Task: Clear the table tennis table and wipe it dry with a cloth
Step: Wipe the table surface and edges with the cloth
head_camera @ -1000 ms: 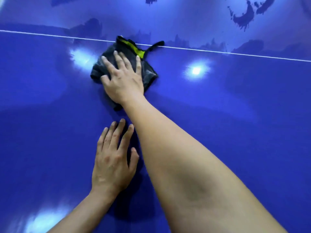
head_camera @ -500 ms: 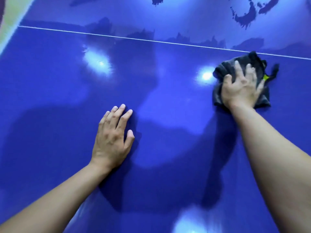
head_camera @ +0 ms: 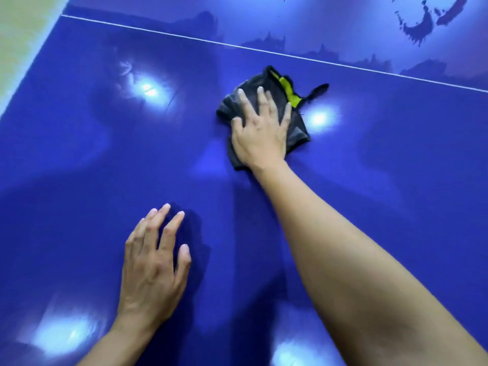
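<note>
Grip: right hand (head_camera: pixel 260 136), fingers spread flat, presses cloth (head_camera: pixel 299 126) onto table (head_camera: pixel 105 180); left hand (head_camera: pixel 153 265) lies flat.
Cloth: mid-table, just below white line (head_camera: pixel 264 50).
Change: swept back leftward.
Meaning: wiping ongoing; blotches (head_camera: pixel 420 33) beyond line likely unwiped.

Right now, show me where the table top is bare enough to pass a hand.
Widest bare stretch: between the table's left edge, the white line and the cloth. Another lies right of the right forearm, below the line. The middle is crowded: the right hand presses the cloth, the left hand rests on the table nearer you, a narrow lane between them.
</note>
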Demonstrator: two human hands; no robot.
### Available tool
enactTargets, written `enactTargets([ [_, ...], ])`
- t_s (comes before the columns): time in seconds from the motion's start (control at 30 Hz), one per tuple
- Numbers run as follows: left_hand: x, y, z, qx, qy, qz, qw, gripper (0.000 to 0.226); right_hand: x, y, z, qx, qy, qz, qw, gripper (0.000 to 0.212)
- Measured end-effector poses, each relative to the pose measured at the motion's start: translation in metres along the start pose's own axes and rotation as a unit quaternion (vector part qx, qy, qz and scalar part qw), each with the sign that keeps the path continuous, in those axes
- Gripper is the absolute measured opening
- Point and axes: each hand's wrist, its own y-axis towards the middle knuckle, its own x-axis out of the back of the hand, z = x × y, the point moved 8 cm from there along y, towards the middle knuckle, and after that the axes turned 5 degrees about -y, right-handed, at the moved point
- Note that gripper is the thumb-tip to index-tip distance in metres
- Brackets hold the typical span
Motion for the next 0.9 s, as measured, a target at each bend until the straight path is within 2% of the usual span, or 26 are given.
enactTargets([
  [0.07, 0.012, -0.014, 0.021, 0.022, -0.006, -0.008, 1.000, 0.053, -0.012, -0.024, 0.079, 0.072, 0.009, 0.004, 0.997, 0.062],
  [0.13, 0.015, -0.029, 0.030, 0.014, -0.003, -0.006, 1.000, 0.054, -0.020, -0.046, 0.131, 0.131, 0.031, 0.040, 0.990, 0.060],
  [0.23, 0.012, -0.041, 0.029, -0.021, -0.006, 0.005, 1.000, 0.056, -0.019, -0.056, 0.127, 0.142, 0.045, 0.065, 0.987, 0.058],
  [0.33, 0.011, -0.042, 0.033, -0.011, -0.006, 0.008, 1.000, 0.056, 0.001, -0.057, 0.046, 0.051, 0.052, 0.020, 0.997, 0.058],
  [0.43, 0.011, -0.043, 0.031, -0.009, -0.024, 0.009, 1.000, 0.056, 0.027, -0.076, -0.085, -0.091, 0.023, -0.018, 0.995, 0.061],
  [0.53, 0.013, -0.042, 0.032, -0.014, -0.038, 0.006, 0.999, 0.056, 0.054, -0.116, -0.209, -0.252, 0.002, -0.035, 0.967, 0.066],
  [0.63, 0.017, -0.043, 0.036, -0.017, -0.093, 0.003, 0.996, 0.056, 0.064, -0.148, -0.251, -0.329, -0.015, -0.034, 0.944, 0.061],
  [0.77, 0.027, -0.062, 0.036, -0.086, -0.102, 0.009, 0.991, 0.054, 0.059, -0.150, -0.211, -0.351, -0.020, -0.034, 0.936, 0.057],
  [0.9, 0.039, -0.108, 0.038, -0.119, -0.101, 0.014, 0.988, 0.051, 0.031, -0.142, -0.086, -0.232, -0.015, -0.022, 0.972, 0.057],
])
